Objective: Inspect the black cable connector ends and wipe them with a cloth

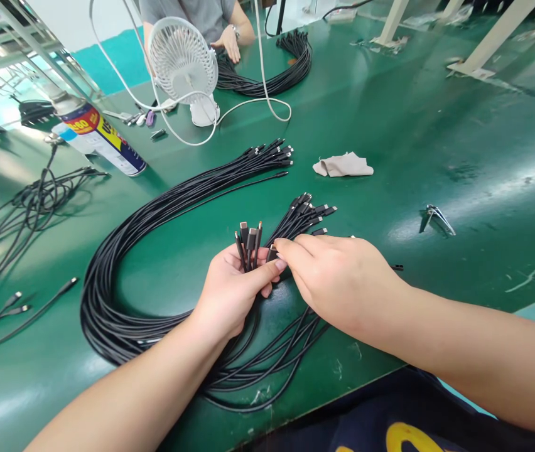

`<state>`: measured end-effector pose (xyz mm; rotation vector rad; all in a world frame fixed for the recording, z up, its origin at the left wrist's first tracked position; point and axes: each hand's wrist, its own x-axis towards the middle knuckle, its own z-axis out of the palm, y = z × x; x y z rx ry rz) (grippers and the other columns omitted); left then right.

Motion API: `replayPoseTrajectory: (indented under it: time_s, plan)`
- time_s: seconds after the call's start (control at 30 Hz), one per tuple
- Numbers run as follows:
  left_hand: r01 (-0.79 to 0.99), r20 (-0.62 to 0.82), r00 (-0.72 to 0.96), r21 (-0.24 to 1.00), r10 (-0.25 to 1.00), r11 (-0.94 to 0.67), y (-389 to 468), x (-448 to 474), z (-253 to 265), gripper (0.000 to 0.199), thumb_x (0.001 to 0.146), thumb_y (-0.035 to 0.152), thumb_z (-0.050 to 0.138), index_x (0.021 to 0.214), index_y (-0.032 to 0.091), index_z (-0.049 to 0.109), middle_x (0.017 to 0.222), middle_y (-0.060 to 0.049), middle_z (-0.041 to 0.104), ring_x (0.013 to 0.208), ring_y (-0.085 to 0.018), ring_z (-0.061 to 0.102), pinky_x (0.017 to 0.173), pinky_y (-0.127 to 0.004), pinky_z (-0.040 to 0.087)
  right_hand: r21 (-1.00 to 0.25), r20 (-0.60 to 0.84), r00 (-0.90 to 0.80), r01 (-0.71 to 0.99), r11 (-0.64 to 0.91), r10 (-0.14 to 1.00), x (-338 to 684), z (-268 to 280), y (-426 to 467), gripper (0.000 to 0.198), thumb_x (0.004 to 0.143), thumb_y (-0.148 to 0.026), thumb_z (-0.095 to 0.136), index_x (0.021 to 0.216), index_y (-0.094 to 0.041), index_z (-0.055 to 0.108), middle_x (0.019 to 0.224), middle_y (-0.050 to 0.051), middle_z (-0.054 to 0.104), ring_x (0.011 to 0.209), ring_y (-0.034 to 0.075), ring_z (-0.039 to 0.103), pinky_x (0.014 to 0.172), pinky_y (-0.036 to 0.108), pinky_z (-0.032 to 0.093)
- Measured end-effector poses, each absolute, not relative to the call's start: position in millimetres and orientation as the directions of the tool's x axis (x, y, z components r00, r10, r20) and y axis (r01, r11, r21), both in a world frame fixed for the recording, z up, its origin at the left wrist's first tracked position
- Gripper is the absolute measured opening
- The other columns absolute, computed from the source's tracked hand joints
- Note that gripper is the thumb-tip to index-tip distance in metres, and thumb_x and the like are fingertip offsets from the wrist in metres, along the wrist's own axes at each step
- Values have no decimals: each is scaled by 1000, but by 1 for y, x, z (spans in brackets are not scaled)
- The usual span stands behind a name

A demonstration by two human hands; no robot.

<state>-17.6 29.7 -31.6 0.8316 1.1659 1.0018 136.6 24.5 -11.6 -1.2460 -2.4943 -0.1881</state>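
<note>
My left hand point(234, 282) is closed round several black USB cables point(250, 242), their plugs standing up between thumb and fingers. Against its fingertips, my right hand point(333, 270) pinches the plug end of one black cable point(272, 252); its other fingers curl out of sight. Just beyond both hands lie more plug ends point(302, 213). A thick bundle of black cables point(121, 251) bends in a U on the green table point(413, 144), with plugs at its far end. Looser cables point(267, 364) loop below my hands, near the table's front edge.
Beyond the bundle stand a white fan point(183, 59) with a trailing white cord and a spray can point(100, 135). A crumpled cloth point(343, 164) and a small metal clip-like piece point(438, 220) lie to the right. Across the table, a person's hand point(230, 44) rests by another cable bundle point(291, 72).
</note>
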Motion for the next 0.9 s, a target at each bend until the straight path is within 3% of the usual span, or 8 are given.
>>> replayPoseTrajectory:
  time_s: [0.37, 0.9]
  plan:
    - [-187, -344, 75, 917, 936, 352, 30, -16, -31, 27, 60, 14, 79, 69, 15, 53, 52, 5, 55, 42, -5, 45, 41, -17, 35, 10, 345, -586, 783, 621, 733, 138, -6, 24, 29, 80, -7, 55, 103, -7, 72, 77, 6, 72, 62, 15, 66, 49, 24, 40]
    - [-177, -332, 89, 923, 939, 343, 29, -17, -33, 25, 62, 15, 79, 69, 14, 55, 53, 6, 56, 42, -5, 46, 42, -17, 36, -20, 284, -574, 797, 603, 768, 143, -6, 23, 39, 82, -9, 54, 119, -7, 67, 81, 6, 73, 65, 17, 68, 52, 26, 41]
